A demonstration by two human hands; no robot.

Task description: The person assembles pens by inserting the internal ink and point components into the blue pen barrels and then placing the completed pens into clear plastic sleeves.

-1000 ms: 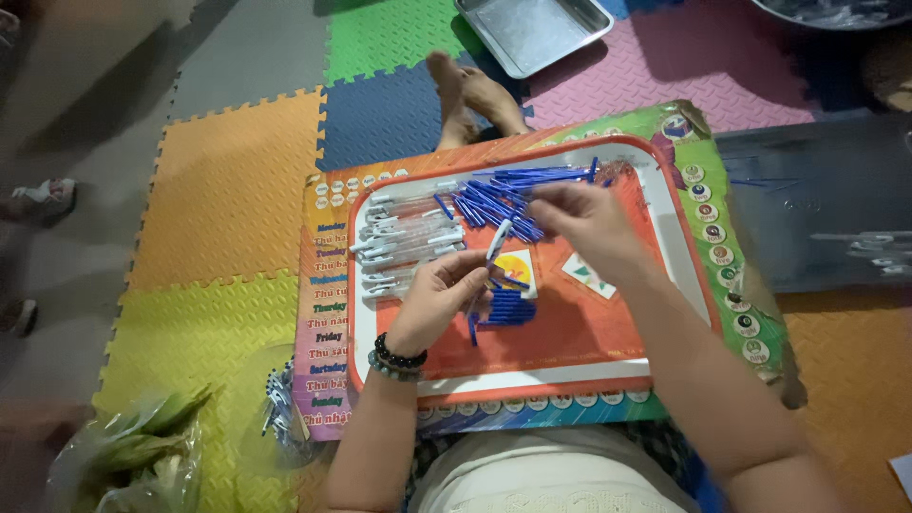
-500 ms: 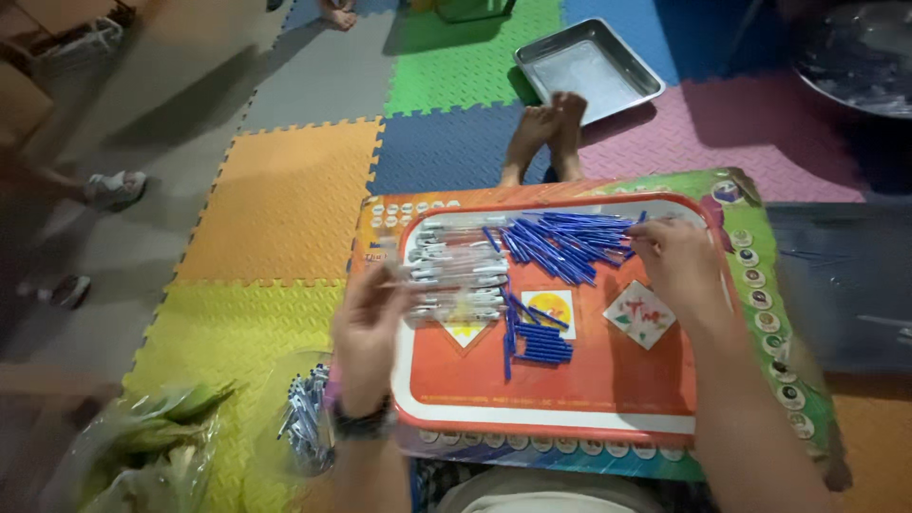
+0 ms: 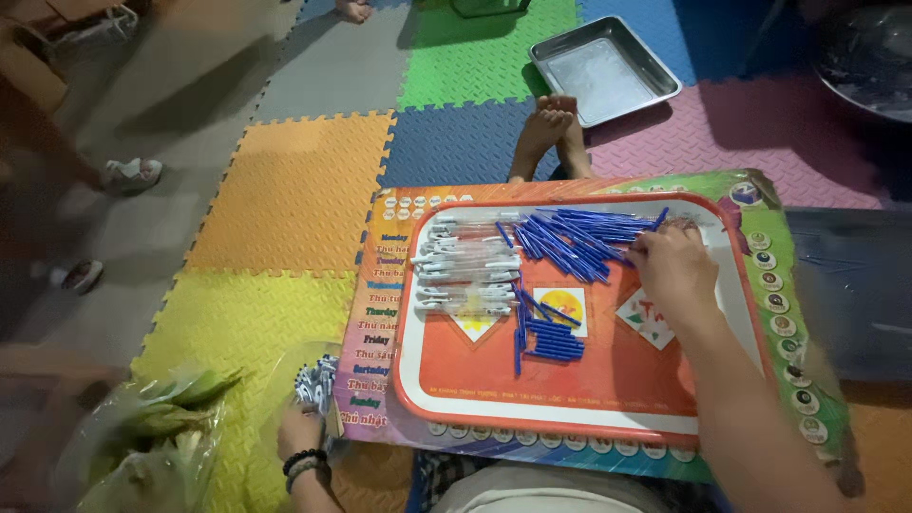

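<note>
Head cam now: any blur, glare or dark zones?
Head view: centre is fairly sharp, the blue tubes and clear barrels on the tray read well; left edge smears, shoes blurred; steel pan shows mild sheen; top-right corner and right side fall dark; right hand slightly soft, left hand dim.

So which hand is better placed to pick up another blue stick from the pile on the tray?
Probably the right hand: it rests at the edge of the blue stick pile on the tray. The left hand is off the tray, at a clear bag.
</note>
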